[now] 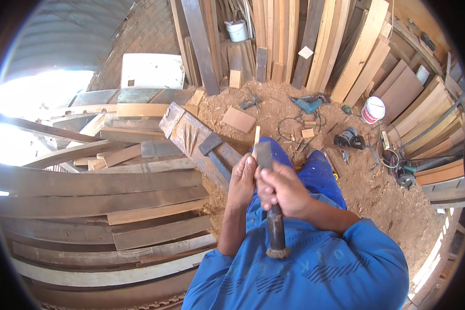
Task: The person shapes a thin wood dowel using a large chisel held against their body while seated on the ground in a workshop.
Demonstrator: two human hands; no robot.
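Note:
My right hand point(283, 188) is closed around a wide chisel point(276, 230). Its flat metal blade points away from me, and its dark handle with a frayed end points back toward my chest. In my left hand point(241, 178), right beside it, a thin wooden stick point(257, 135) is pinched upright between thumb and fingers. The blade lies close against the stick; whether they touch I cannot tell. Left of my hands, a hammer point(210, 145) with a dark head rests on a thick plank point(178, 116), near several thin wood slivers point(190, 139).
Stacked boards point(98, 186) fill the left side. More planks point(279, 41) lean at the back and right. Sawdust covers the floor, with a teal power tool point(308, 103), a corded power tool point(349, 138), cables, a flat wood piece point(238, 119) and a white bucket point(373, 110).

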